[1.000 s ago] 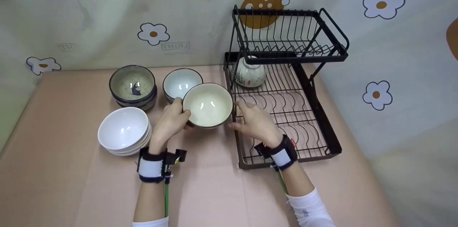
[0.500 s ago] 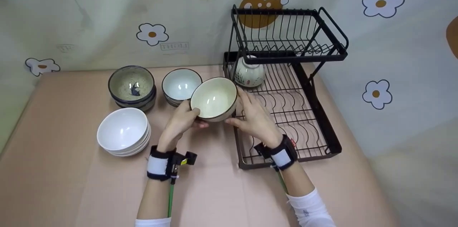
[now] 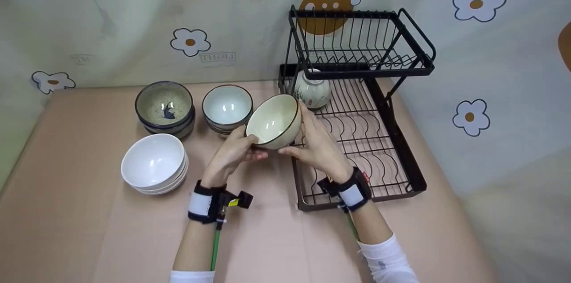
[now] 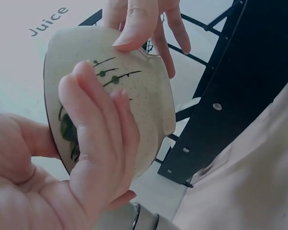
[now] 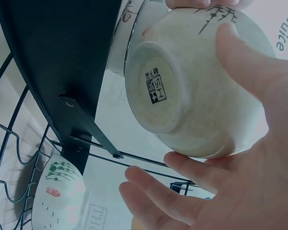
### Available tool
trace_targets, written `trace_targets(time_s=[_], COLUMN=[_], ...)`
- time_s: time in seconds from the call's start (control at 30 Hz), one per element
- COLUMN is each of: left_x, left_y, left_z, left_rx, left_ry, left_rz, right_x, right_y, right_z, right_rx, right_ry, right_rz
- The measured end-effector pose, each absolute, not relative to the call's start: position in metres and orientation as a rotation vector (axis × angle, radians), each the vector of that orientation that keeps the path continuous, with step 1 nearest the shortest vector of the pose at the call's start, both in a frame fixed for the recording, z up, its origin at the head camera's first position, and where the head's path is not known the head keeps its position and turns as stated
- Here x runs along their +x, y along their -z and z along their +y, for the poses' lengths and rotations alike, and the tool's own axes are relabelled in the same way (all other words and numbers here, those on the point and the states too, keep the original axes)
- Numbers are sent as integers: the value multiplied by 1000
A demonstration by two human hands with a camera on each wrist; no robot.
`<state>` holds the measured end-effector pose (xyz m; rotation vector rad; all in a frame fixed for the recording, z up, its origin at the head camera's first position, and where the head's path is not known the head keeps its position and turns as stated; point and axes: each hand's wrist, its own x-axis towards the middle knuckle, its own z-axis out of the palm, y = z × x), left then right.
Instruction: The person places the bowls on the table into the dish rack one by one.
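A cream bowl (image 3: 273, 122) with a dark rim is held tilted in the air at the left edge of the black dish rack (image 3: 399, 149). My left hand (image 3: 229, 154) grips its near left side, thumb over the rim and fingers along the painted outside. My right hand (image 3: 322, 149) holds the right side of the bowl between thumb and fingers. In the right wrist view, the bowl's foot shows a dark square stamp (image 5: 156, 86). Green painted dots and dark stems mark its outer wall (image 4: 149, 110). A patterned bowl (image 3: 312, 91) rests tipped on the rack's lower tier, at the back left.
Left of the rack stand a stack of pale blue bowls (image 3: 227, 104), a stack of dark-rimmed speckled bowls (image 3: 156, 103) and a stack of white bowls (image 3: 154, 160). The rack's upper tier (image 3: 361, 71) overhangs the back of its lower one. A patterned cloth wall (image 3: 134, 19) closes the back.
The cream bowl has moved right and slightly away, tilting toward the rack. My left hand moved right with it, and my right hand came to hold the bowl's right side.
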<state>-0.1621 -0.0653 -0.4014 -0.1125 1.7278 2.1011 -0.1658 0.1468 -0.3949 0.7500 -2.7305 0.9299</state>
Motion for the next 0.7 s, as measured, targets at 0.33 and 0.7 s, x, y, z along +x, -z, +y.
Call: trace_targets(time_s=[0.33, 0.7], left_x=[-162, -161], left_y=[404, 408], left_z=[-62, -56], left_rx=[-84, -46], left_ry=[-2150, -2197], left_rz=[1496, 1247], right_x=[-170, -176], right_y=[392, 395], right_z=[151, 152], right_rx=[821, 817], right_ry=[-1074, -1427], right_rz=[-2656, -2504])
